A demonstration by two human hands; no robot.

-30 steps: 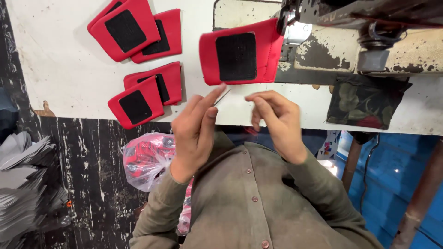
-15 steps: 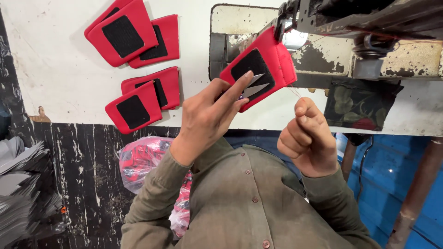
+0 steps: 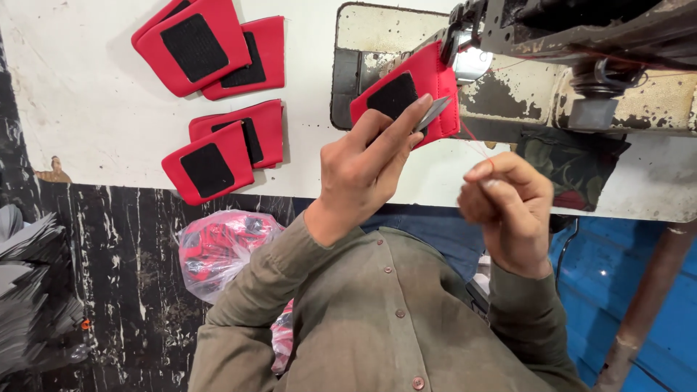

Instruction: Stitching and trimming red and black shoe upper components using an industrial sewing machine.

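My left hand (image 3: 367, 163) grips a red fabric piece with a black patch (image 3: 406, 98) and a small metal thread snip (image 3: 433, 114) whose blades point at the piece's right edge. The piece hangs just below the sewing machine head (image 3: 581, 29). My right hand (image 3: 504, 199) is closed, pinching a thin red thread (image 3: 475, 145) that runs up to the fabric piece.
Two pairs of finished red pieces with black patches (image 3: 210, 47) (image 3: 225, 149) lie on the white table (image 3: 87, 109) at left. A clear plastic bag of red pieces (image 3: 221, 247) sits below the table edge. Grey stacked sheets (image 3: 29, 290) lie at far left.
The red piece has come off the machine bed and been lifted and tilted. My left hand brought the snip to its edge; my right hand moved right, pulling the thread taut.
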